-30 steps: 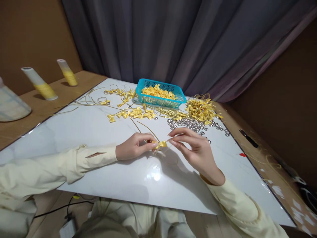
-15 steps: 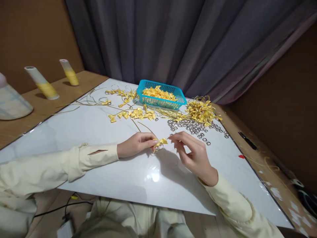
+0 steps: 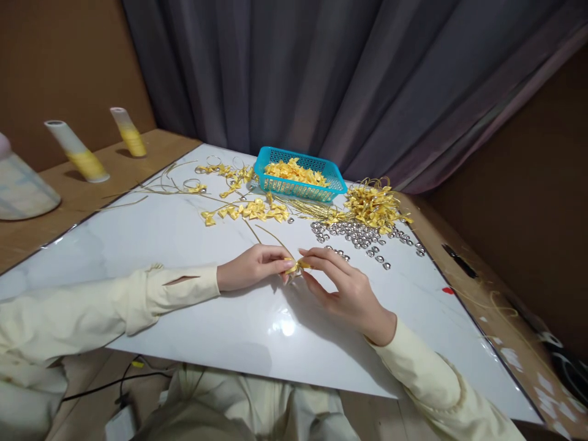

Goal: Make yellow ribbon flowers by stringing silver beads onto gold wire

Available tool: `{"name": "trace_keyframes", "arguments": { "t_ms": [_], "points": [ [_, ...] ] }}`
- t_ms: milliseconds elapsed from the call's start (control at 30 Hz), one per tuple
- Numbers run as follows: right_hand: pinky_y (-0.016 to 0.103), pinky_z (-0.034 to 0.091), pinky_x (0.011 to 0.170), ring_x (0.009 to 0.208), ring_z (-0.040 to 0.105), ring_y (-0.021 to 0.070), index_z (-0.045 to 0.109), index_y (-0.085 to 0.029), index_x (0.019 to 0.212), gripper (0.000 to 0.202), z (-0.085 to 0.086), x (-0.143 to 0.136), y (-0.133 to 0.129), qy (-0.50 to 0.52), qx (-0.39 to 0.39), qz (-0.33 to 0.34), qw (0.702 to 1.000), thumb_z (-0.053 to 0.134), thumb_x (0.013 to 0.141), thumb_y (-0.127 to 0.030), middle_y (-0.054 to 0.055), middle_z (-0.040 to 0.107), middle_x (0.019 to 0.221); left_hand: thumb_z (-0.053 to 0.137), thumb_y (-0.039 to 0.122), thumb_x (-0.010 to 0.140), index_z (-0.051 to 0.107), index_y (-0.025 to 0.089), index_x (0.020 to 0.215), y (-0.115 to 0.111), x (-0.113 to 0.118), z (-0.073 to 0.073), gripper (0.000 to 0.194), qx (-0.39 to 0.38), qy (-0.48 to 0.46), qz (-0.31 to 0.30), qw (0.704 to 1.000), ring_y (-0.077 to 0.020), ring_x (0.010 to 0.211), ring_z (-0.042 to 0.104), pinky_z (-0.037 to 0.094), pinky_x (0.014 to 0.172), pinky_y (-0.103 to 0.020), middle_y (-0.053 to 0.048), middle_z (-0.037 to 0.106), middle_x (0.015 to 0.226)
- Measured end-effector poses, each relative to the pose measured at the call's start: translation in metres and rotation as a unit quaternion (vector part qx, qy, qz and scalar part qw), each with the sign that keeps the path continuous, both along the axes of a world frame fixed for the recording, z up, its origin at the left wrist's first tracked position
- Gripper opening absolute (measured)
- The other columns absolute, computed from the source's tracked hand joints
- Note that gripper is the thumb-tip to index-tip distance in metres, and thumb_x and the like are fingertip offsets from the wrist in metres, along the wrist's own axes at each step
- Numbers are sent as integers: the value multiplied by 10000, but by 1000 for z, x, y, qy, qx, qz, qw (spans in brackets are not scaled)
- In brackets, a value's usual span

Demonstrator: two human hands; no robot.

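Fingertips of the left hand (image 3: pixel 252 266) and right hand (image 3: pixel 342 288) pinch a small yellow bow (image 3: pixel 297 265) together, just above the middle of the white board (image 3: pixel 184 245). Silver beads (image 3: pixel 362 236), loose bows (image 3: pixel 245 211) and a blue basket (image 3: pixel 298 174) lie near the far edge.

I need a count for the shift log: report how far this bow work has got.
Done, it seems: a row of yellow bows on the white board and more in the blue basket. In hand: one small bow pinched between the left hand and the right hand. Left: a tangled ribbon pile and many silver rings.
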State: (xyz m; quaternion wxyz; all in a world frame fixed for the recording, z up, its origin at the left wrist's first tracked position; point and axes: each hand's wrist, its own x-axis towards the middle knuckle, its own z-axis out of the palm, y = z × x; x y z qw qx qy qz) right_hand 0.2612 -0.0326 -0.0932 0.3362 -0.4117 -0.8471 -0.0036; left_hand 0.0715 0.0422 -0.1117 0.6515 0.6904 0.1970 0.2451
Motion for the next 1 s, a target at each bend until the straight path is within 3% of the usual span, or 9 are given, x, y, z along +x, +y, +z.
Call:
{"name": "trace_keyframes", "arguments": {
  "t_ms": [267,700,800,1000],
  "points": [
    [254,563,762,838,655,137,600,-168,1025,201,-4,2,1,4,22,5,1000,504,861,-103,88,661,995,541,338,867,586,108,770,0,-1,0,254,-2,-11,-18,1000,-104,684,547,432,679,-247,-15,585,707],
    [238,574,716,861,674,144,640,-165,1021,225,-4,6,-1,-46,79,23,996,495,868,-87,86,692,993,533,358,865,569,113,742,1,-1,1,277,-7,-8,-44,999,-113,677,548,435,651,-242,-21,580,686],
    [265,573,745,864,656,147,624,-163,1008,199,0,3,0,8,30,35,999,506,864,-94,94,673,976,512,350,877,573,115,738,-1,-2,1,280,41,-3,-28,999,-114,683,554,439,664,-242,-24,585,685],
    [241,584,653,832,607,136,618,-168,900,88,13,4,2,117,-151,42,981,543,864,-197,82,620,907,475,282,891,603,122,770,-4,-4,1,238,210,4,0,978,-112,678,566,437,658,-226,-39,615,713]
  ]
}}
